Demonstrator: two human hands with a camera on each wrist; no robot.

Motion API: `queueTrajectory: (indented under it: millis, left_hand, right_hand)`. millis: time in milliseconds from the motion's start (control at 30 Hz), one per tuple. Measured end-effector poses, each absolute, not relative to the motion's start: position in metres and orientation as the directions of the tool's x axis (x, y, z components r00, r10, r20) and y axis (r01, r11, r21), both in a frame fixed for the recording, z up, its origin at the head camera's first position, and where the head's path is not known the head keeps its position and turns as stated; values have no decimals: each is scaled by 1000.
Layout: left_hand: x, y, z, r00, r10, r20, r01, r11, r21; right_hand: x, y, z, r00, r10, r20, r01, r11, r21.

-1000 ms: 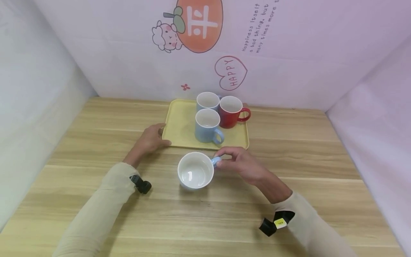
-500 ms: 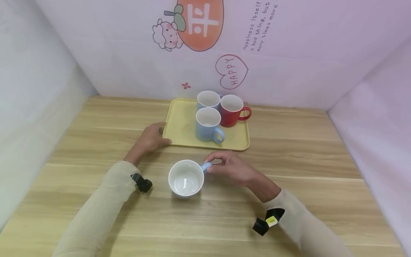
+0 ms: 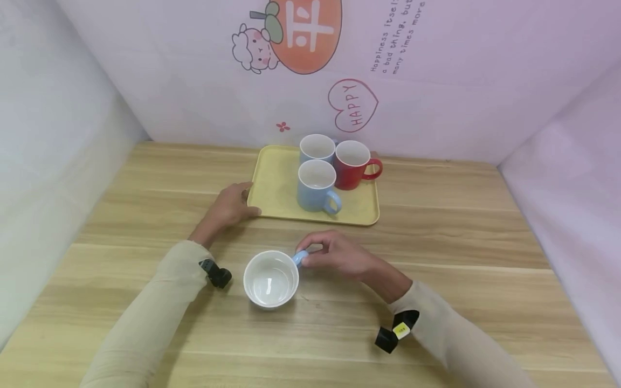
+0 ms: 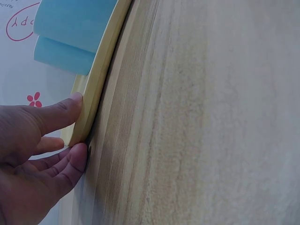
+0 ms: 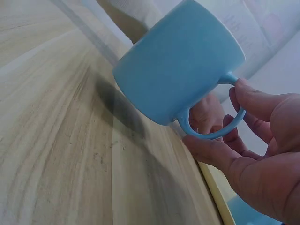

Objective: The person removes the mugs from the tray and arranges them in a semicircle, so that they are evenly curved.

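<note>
In the head view a light blue mug (image 3: 271,280) with a white inside hangs just above the table in front of the tray. My right hand (image 3: 337,256) pinches its handle between thumb and fingers; the right wrist view shows a gap and a shadow below the mug (image 5: 180,61). My left hand (image 3: 228,207) holds the near left corner of a yellow tray (image 3: 274,188). In the left wrist view the thumb of that hand (image 4: 33,140) lies on the tray rim (image 4: 96,89), with fingers at its outer side and below. The tray's underside is hidden.
On the tray's right half stand two light blue mugs, one in front (image 3: 312,194) and one behind (image 3: 316,145), beside a red mug (image 3: 350,170) with its handle to the right. A printed white cloth (image 3: 194,81) rises behind the wooden table (image 3: 461,226).
My right hand has carried the light blue mug leftward and toward the near side, away from the tray. The left hand keeps its hold on the tray, which stays in place.
</note>
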State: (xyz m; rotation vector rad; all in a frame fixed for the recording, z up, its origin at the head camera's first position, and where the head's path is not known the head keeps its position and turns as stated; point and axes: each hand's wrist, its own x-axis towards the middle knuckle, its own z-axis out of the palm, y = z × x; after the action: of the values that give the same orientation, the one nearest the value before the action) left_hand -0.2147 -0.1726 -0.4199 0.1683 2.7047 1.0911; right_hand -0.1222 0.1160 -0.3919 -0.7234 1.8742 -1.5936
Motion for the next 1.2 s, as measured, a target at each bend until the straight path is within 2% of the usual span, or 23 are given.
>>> queueTrajectory:
  millis: [367,800,1200]
  left_hand:
    - [-215,-171,-419,-969,176,-173,11,731,682]
    - [-216,-172,-421,-968,173,-181,0,721,693]
    - [-214,-173,-422,-973,171,-153,16,714,700]
  right_hand:
    - [-124,105,-396,-646,-751,-137,-15,191,-981]
    - [-124,95,-405,-531,-838,-125,37,124,-992]
    - [-129,88,-415,-477,-870,-123,53,111,-992]
